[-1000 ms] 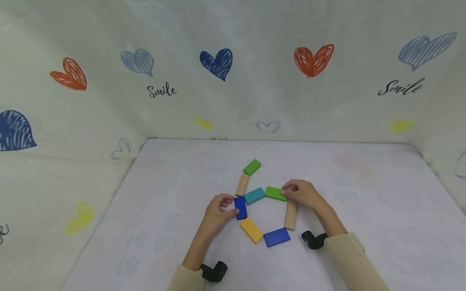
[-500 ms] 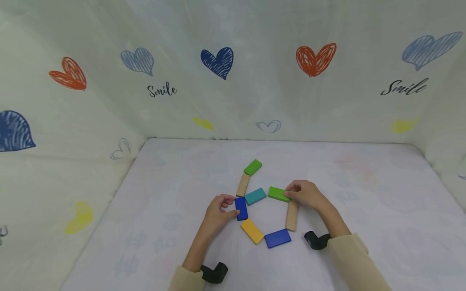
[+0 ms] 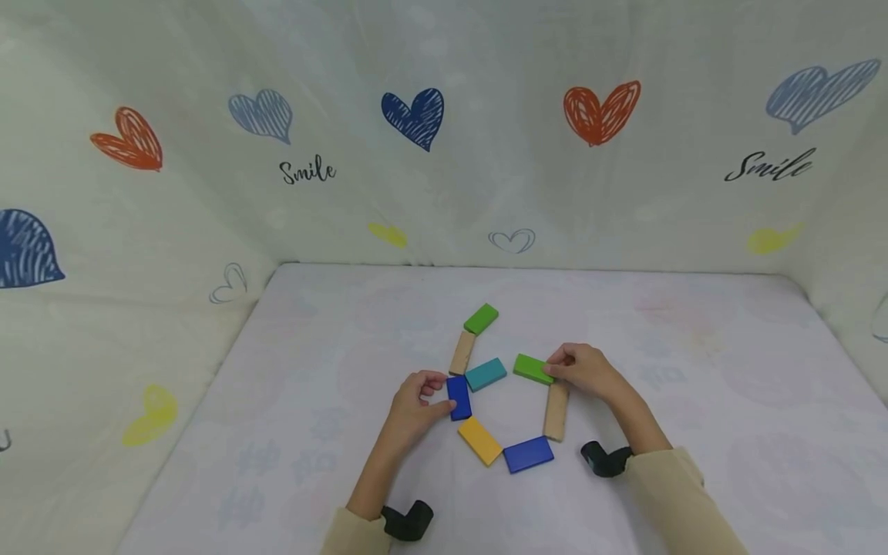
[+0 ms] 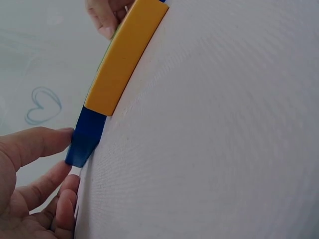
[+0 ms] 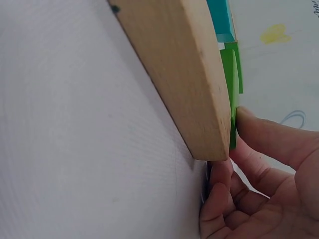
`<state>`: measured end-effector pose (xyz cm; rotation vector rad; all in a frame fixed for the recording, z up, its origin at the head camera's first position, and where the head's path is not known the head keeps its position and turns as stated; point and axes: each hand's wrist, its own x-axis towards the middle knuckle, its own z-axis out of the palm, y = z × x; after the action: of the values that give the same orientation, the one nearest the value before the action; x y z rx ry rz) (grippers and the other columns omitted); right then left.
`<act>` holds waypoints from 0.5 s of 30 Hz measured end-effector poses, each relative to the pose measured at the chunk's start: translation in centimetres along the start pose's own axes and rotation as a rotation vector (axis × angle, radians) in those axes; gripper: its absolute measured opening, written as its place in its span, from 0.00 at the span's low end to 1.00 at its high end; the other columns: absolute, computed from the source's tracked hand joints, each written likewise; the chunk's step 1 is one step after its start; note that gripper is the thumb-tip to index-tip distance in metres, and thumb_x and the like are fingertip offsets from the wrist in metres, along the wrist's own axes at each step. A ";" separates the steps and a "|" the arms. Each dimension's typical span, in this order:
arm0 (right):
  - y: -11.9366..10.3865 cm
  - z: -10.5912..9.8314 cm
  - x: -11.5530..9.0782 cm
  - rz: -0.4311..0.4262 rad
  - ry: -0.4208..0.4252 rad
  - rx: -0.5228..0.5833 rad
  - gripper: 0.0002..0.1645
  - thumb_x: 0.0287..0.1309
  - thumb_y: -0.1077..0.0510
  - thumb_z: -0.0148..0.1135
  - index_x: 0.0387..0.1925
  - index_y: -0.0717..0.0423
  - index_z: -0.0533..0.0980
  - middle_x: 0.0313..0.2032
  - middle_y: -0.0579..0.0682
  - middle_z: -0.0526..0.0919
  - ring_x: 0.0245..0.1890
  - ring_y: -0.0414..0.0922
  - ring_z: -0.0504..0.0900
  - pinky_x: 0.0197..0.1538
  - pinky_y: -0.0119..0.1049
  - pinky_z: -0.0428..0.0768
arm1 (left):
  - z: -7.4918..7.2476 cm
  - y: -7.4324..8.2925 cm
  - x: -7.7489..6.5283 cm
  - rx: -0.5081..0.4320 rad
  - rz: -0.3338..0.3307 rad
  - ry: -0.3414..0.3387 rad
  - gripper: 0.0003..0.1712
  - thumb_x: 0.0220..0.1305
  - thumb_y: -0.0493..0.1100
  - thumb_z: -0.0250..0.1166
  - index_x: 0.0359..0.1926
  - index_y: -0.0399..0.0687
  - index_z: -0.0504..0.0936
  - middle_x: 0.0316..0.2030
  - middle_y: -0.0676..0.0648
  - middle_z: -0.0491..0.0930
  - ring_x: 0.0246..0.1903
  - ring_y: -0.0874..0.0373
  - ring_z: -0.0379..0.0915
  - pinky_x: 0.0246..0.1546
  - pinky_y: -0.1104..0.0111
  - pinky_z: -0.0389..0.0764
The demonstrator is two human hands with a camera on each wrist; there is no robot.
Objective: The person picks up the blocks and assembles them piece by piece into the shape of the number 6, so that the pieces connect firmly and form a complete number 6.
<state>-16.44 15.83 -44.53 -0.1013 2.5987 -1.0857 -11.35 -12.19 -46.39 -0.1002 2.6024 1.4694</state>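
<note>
My left hand (image 3: 412, 408) pinches a blue wooden block (image 3: 459, 398) between thumb and forefinger, at the left of a ring of flat blocks. My right hand (image 3: 586, 370) grips the right end of a green block (image 3: 530, 368); the fingertips cover that end. Just below this hand lies a plain wooden block (image 3: 556, 414), large in the right wrist view. Between the two held blocks sits a teal block (image 3: 486, 375), with a small gap to the green one. A yellow block (image 3: 480, 441) and a second blue block (image 3: 529, 455) form the near side.
Beyond the ring, a narrow plain block (image 3: 462, 353) and another green block (image 3: 481, 317) trail off toward the back. Everything lies on a white-covered table (image 3: 312, 339). A cloth wall (image 3: 486, 185) printed with hearts rises behind it. Black wrist cameras (image 3: 409, 520) hang beside both sleeves.
The right hand has slid the green block slightly to the right, so a gap now separates it from the teal block. My left hand stays at the blue block.
</note>
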 end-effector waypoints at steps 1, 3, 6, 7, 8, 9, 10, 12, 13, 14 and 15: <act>0.0 0.0 0.1 0.001 0.002 0.002 0.12 0.56 0.55 0.60 0.35 0.62 0.78 0.31 0.52 0.77 0.32 0.45 0.71 0.33 0.33 0.68 | 0.0 0.0 0.0 0.001 -0.001 0.001 0.20 0.51 0.40 0.69 0.47 0.44 0.77 0.39 0.47 0.74 0.41 0.56 0.67 0.43 0.66 0.70; 0.1 0.0 0.1 -0.005 0.002 0.008 0.12 0.56 0.55 0.60 0.35 0.62 0.78 0.31 0.52 0.78 0.32 0.45 0.72 0.33 0.33 0.68 | 0.0 0.0 0.0 0.001 -0.002 0.003 0.21 0.51 0.40 0.69 0.47 0.44 0.77 0.39 0.47 0.74 0.41 0.56 0.67 0.43 0.66 0.70; 0.1 0.0 0.1 0.001 0.001 0.020 0.12 0.56 0.55 0.60 0.34 0.61 0.78 0.30 0.52 0.78 0.32 0.45 0.71 0.34 0.33 0.68 | 0.0 0.0 -0.1 0.004 -0.013 0.003 0.21 0.51 0.40 0.69 0.47 0.44 0.77 0.39 0.47 0.74 0.41 0.56 0.67 0.43 0.66 0.70; 0.0 0.1 0.0 0.001 0.001 0.021 0.12 0.56 0.55 0.60 0.34 0.61 0.78 0.30 0.52 0.77 0.31 0.45 0.71 0.33 0.33 0.68 | 0.0 0.0 -0.1 0.005 -0.015 0.004 0.21 0.51 0.40 0.69 0.47 0.44 0.77 0.40 0.47 0.74 0.41 0.56 0.67 0.43 0.66 0.70; 0.0 0.1 0.0 0.001 0.002 0.025 0.12 0.56 0.55 0.60 0.34 0.61 0.78 0.30 0.51 0.77 0.31 0.45 0.71 0.33 0.33 0.68 | 0.0 0.0 -0.1 0.007 -0.014 0.005 0.21 0.51 0.40 0.69 0.47 0.44 0.77 0.40 0.47 0.74 0.41 0.56 0.67 0.43 0.65 0.70; 0.0 0.1 -0.1 -0.007 0.003 0.023 0.12 0.56 0.54 0.60 0.34 0.62 0.77 0.30 0.52 0.77 0.31 0.45 0.71 0.33 0.33 0.68 | 0.0 0.0 -0.1 0.008 -0.016 0.005 0.21 0.51 0.41 0.69 0.47 0.44 0.77 0.40 0.47 0.74 0.41 0.56 0.67 0.43 0.65 0.70; 0.0 0.2 -0.1 0.000 0.006 0.028 0.12 0.56 0.54 0.60 0.34 0.61 0.77 0.29 0.51 0.77 0.31 0.44 0.71 0.33 0.33 0.67 | 0.0 0.0 -0.1 0.009 -0.017 0.005 0.21 0.51 0.41 0.69 0.47 0.44 0.77 0.40 0.47 0.74 0.41 0.56 0.67 0.43 0.65 0.70; 0.0 0.2 -0.1 -0.001 0.013 0.028 0.12 0.56 0.54 0.60 0.33 0.61 0.77 0.29 0.51 0.76 0.30 0.44 0.70 0.33 0.33 0.67 | 0.1 -0.1 -0.1 0.009 -0.017 0.005 0.21 0.51 0.41 0.69 0.47 0.44 0.77 0.40 0.47 0.74 0.41 0.56 0.67 0.43 0.65 0.70; 0.0 0.3 -0.1 -0.004 0.014 0.028 0.12 0.56 0.54 0.60 0.33 0.61 0.77 0.28 0.51 0.76 0.30 0.44 0.70 0.33 0.33 0.67 | 0.1 -0.1 -0.1 0.012 -0.017 0.005 0.21 0.51 0.41 0.69 0.47 0.45 0.77 0.40 0.47 0.74 0.41 0.56 0.67 0.43 0.65 0.70; 0.0 0.3 -0.1 -0.006 0.014 0.030 0.12 0.56 0.54 0.60 0.33 0.61 0.77 0.28 0.51 0.75 0.30 0.44 0.70 0.32 0.33 0.67 | 0.1 -0.1 -0.1 0.014 -0.019 0.005 0.21 0.51 0.41 0.69 0.47 0.45 0.77 0.39 0.47 0.74 0.41 0.56 0.67 0.43 0.65 0.70; 0.0 0.4 -0.1 -0.007 0.012 0.029 0.12 0.57 0.54 0.60 0.34 0.61 0.77 0.28 0.51 0.75 0.30 0.44 0.70 0.32 0.33 0.67 | 0.1 -0.1 -0.1 0.014 -0.024 0.005 0.20 0.51 0.41 0.69 0.47 0.45 0.77 0.39 0.48 0.74 0.41 0.56 0.67 0.43 0.65 0.70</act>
<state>-16.19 15.62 -44.76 -0.0979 2.5943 -1.1296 -11.27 -12.14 -46.56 -0.1328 2.6058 1.4443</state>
